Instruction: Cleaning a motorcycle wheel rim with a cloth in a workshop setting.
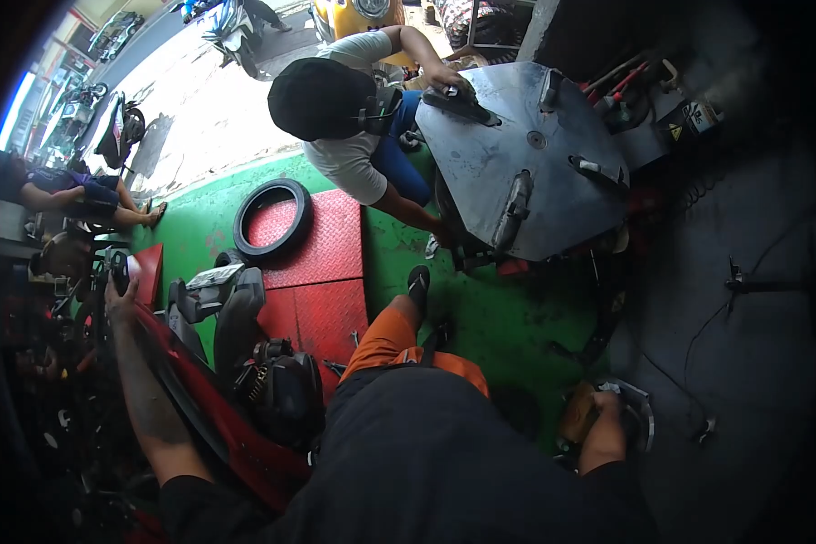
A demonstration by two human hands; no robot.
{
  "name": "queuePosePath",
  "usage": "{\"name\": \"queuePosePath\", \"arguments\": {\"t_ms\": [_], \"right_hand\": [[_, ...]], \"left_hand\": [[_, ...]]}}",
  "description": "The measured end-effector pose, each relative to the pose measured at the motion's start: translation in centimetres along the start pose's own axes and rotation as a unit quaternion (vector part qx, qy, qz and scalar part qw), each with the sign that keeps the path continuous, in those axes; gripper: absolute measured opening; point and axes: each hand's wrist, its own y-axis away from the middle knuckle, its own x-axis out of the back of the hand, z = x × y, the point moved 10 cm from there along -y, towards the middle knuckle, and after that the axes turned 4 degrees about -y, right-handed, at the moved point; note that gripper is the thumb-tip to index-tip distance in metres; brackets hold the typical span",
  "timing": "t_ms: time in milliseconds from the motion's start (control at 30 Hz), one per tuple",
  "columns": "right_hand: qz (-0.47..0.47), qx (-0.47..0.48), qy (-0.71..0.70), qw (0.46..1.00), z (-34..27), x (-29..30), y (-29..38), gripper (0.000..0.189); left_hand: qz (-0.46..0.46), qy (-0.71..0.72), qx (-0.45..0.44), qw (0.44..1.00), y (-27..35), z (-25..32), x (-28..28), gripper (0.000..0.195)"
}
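Note:
My left hand (121,300) is at the rear end of a red motorcycle (207,408), its fingers around a dark tail part (117,265). The motorcycle's rear fender (239,316) and a coil shock absorber (258,382) show beside the red bodywork. Low on the right, my right hand (608,401) is curled beside a small whitish piece (609,387), over a brownish container (576,416). Whether those fingers hold the whitish piece is unclear.
A co-worker (353,136) crouches at a tyre changer with a metal turntable (544,149), one hand on a clamp (462,107). A tyre (272,217) lies on a red checkered-plate platform (333,238). Cables (687,367) trail across the floor. Another person (75,194) sits at left.

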Motion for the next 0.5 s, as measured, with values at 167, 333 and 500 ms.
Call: {"name": "queuePosePath", "arguments": {"t_ms": [167, 333, 500], "right_hand": [[0.007, -0.052, -0.065, 0.996, -0.6, 0.9, 2.5, 0.053], [0.033, -0.019, -0.088, 0.995, -5.0, 3.9, 1.6, 0.050], [-0.011, -0.022, -0.081, 0.996, -5.0, 2.9, 1.8, 0.054]], "left_hand": [[0.001, 0.088, 0.106, 0.990, 1.9, 1.7, 2.4, 0.086], [-0.050, 0.061, 0.169, 0.982, 4.1, 5.4, 4.2, 0.087], [-0.061, 0.062, 0.174, 0.981, 4.7, 4.6, 4.5, 0.086]]}}
